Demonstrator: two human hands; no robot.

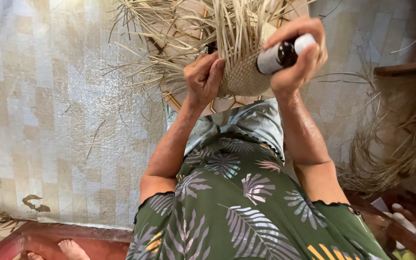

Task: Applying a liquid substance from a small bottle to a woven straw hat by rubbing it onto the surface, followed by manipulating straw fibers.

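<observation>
Green leaf-print dress [246, 202] is filling the foreground; right hand [298, 58] fingers are wrapping a bottle [285, 54] lying crosswise against the woven piece [244, 74], left hand [203, 79] gripping its edge.

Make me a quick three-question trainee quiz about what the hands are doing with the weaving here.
1. True or false: the right hand holds a small dark bottle with a white cap.
2. What does the left hand press on? A) the woven basket B) a knife C) the floor
3. Fill in: loose straw strips stick out of the basket's ____ end.

Key: 1 true; 2 A; 3 unwoven
</observation>
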